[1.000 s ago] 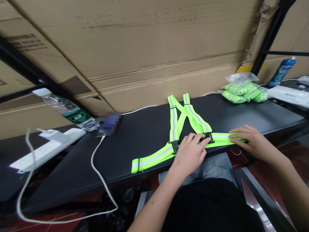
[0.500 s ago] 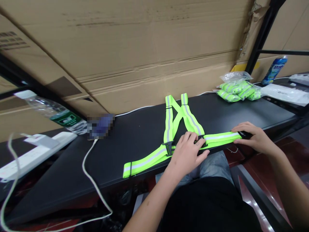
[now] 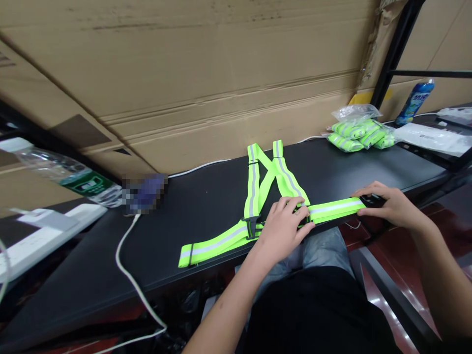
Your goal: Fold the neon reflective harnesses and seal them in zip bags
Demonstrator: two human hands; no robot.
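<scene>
- Left hand [image 3: 282, 231] has curled closer over the harness [image 3: 252, 196] buckle [image 3: 303, 217], fingers pressed together on it
- Right hand [image 3: 393, 206] pinches the strap [image 3: 334, 210] end between its fingers

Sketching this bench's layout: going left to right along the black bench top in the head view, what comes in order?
White power strip → neon-yellow reflective strap harness → neon-yellow rolls in clear plastic → flat white plastic packet
</scene>
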